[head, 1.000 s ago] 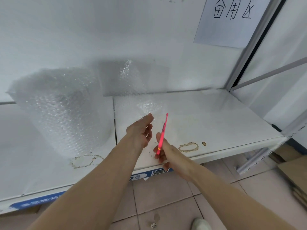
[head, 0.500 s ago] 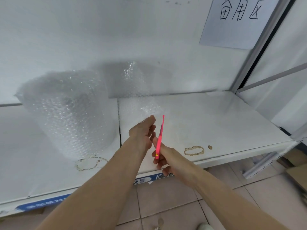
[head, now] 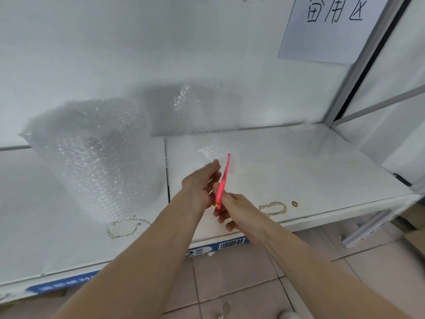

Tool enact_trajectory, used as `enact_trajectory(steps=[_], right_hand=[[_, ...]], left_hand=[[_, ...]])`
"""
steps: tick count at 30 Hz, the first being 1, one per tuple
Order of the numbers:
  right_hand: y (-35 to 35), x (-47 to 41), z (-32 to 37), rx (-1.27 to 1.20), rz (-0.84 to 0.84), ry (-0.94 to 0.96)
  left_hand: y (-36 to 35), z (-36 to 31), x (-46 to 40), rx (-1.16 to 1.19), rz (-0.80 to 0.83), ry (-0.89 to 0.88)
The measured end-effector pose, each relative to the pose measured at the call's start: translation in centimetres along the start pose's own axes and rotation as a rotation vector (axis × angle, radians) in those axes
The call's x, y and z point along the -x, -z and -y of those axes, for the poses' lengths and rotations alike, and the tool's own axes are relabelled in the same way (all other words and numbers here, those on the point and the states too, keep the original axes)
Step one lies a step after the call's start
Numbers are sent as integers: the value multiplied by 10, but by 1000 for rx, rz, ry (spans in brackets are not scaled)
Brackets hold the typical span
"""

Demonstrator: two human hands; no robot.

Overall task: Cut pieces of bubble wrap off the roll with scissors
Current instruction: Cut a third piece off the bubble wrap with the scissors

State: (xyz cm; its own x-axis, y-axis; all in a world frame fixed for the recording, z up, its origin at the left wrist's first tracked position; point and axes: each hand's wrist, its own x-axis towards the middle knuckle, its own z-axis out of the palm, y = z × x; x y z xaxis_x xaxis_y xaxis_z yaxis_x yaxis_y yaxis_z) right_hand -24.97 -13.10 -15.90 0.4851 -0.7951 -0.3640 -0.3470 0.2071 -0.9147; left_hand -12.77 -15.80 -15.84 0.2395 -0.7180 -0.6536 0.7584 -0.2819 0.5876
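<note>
A big clear roll of bubble wrap point(head: 96, 157) stands on the white shelf point(head: 299, 169) at the left. Its loose sheet point(head: 195, 116) runs right along the back wall and down onto the shelf. My left hand point(head: 200, 183) pinches the near edge of this sheet between thumb and fingers. My right hand point(head: 232, 206) grips pink scissors point(head: 223, 180) just right of the left hand, with the blades pointing up and away at the sheet's edge. Whether the blades are apart cannot be told.
Brown ring stains point(head: 273, 208) mark the shelf near its front edge. A paper sign point(head: 331, 28) with handwriting hangs on the wall at upper right. A metal upright point(head: 358, 63) bounds the shelf on the right. Tiled floor point(head: 230, 284) lies below, cardboard point(head: 414, 240) at far right.
The scissors and my right hand have moved up and closer to my left hand, toward the sheet's edge. The left hand keeps its pinch on the sheet.
</note>
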Motion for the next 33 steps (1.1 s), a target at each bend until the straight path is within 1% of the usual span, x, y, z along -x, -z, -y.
enact_trajectory(steps=[3,14,19,25,33], right_hand=[[0,-1,-1,19,4,18],[0,0,-2,4,16,37],[0,1,-3,12,18,55],[-1,1,-2,-17,43,29],[-3,1,-5,-45,29,60]], left_hand=[[0,1,-1,-6,18,-12],[-1,4,-1,75,5,-10],[-1,3,-2,75,4,-24],[0,4,-3,86,3,-35],[-1,3,4,84,2,-66]])
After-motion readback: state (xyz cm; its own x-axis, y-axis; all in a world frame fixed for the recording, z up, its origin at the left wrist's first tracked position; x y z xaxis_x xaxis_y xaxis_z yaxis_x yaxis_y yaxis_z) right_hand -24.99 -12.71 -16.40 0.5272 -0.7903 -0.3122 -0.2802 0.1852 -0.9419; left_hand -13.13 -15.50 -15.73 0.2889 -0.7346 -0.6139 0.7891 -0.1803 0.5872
